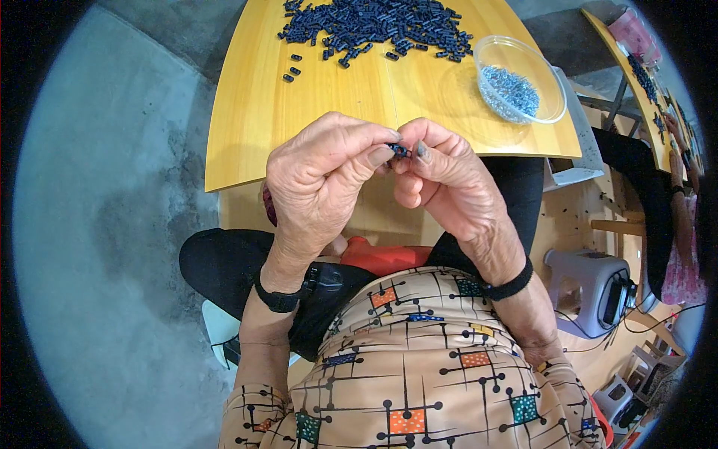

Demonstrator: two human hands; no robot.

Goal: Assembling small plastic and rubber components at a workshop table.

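Both hands meet over the table's near edge. Between thumb and forefinger, my left hand point(318, 168) pinches a small dark plastic part point(399, 150). At that part's right end, the thumb and fingers of my right hand point(460, 183) are closed together; what they hold is too small and covered to make out. A large heap of similar small dark plastic parts point(381, 26) lies at the far side of the table, with a few loose ones nearer me. To its right, a clear round plastic bowl point(551, 93) holds many tiny shiny bluish-silver pieces point(510, 91).
The yellow wooden table point(321, 105) ends just beyond my hands. On the right stand a grey plastic stool point(587, 288) with a dark device and cables, and another table point(609, 45) with dark parts. Another person's arm point(682, 217) shows at the far right.
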